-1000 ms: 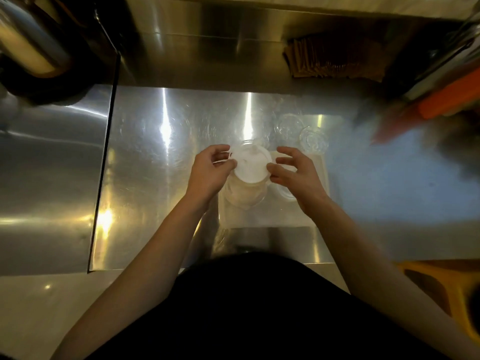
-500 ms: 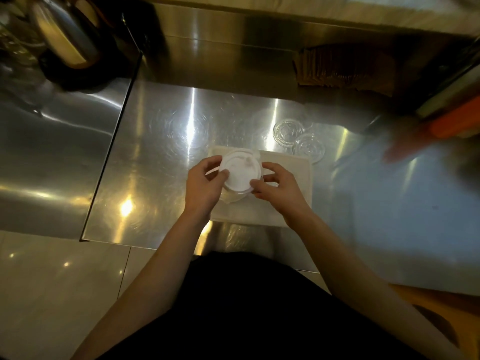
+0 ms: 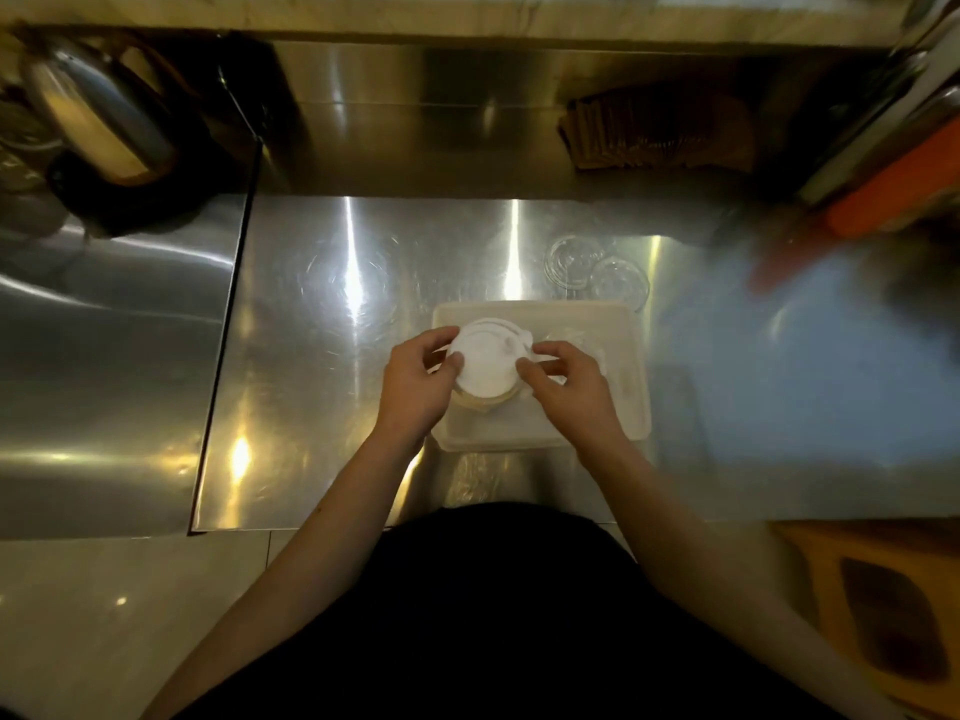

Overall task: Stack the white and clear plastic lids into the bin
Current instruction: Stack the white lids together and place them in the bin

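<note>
A stack of white plastic lids (image 3: 485,362) sits in the left half of a pale translucent bin (image 3: 631,371) on the steel counter. My left hand (image 3: 415,387) grips the stack's left edge and my right hand (image 3: 563,387) grips its right edge, both over the bin. Two clear plastic lids (image 3: 597,270) lie side by side on the counter just beyond the bin's far right corner. Something clear and faint lies in the bin's right half, too blurred to identify.
A steel kettle on a dark base (image 3: 104,132) stands at the far left. A brown stack of paper items (image 3: 660,129) lies against the back wall. Orange and red objects (image 3: 883,200) sit at the far right. The counter's near edge (image 3: 311,527) runs below my arms.
The view has shifted, so bin and hands appear a little further right and lower in the frame. Both hands keep hold of the white lid stack over the bin.
</note>
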